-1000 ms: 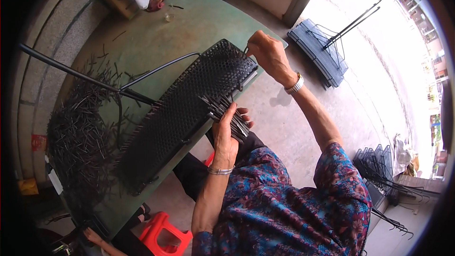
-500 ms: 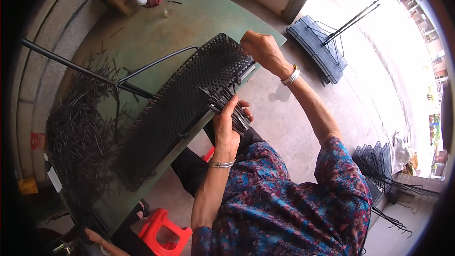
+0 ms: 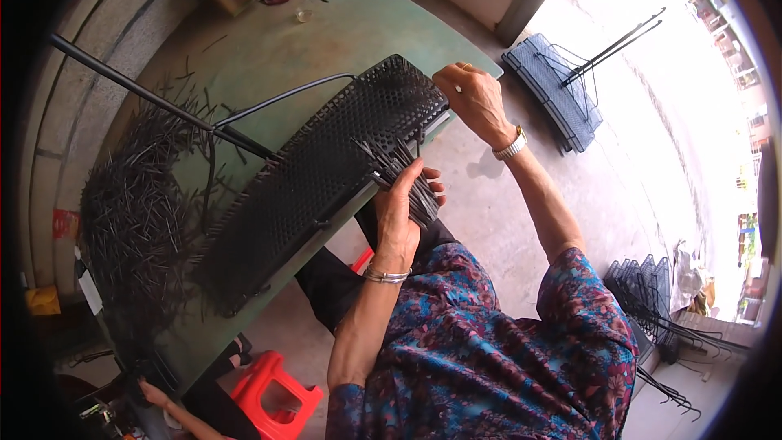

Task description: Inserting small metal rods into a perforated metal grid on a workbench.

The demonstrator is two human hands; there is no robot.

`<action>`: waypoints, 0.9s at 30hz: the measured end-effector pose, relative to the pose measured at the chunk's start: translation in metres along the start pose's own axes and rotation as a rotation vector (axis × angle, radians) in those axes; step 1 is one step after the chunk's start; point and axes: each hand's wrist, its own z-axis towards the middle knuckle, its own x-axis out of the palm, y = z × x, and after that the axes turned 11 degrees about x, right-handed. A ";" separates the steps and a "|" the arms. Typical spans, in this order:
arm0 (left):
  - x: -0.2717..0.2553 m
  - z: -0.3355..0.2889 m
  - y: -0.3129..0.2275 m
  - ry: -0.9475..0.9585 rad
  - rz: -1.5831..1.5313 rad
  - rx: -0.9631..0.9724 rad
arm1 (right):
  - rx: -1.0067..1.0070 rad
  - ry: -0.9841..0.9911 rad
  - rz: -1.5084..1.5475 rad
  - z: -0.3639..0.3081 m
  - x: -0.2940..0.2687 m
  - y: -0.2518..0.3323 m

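Left hand, one: mine, closed around a bundle of dark strips, thumb across it, strip ends fanning out toward the black perforated panel. Right hand, one: mine, fingers curled in at the panel's upper right corner; whether a strip sits in that pinch I cannot tell. Step in hand, by my judgement: fine finger work at this corner, with strips held ready in my left. Next move, as I judge it, calls for a precise right fingertip pinch and a steady left grip, lest strips slip loose. Panel, position: aslant over the green table, its upper right end just beside my right fingers, its long near edge running beside my left, its far end well apart from both. Bundle ends overlap that edge in view; contact, uncertain. Pile of loose strips: on the table's left, well beyond either hand.
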 end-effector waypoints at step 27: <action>-0.006 -0.001 -0.009 0.008 0.121 0.068 | 0.398 0.652 0.486 -0.046 -0.010 0.052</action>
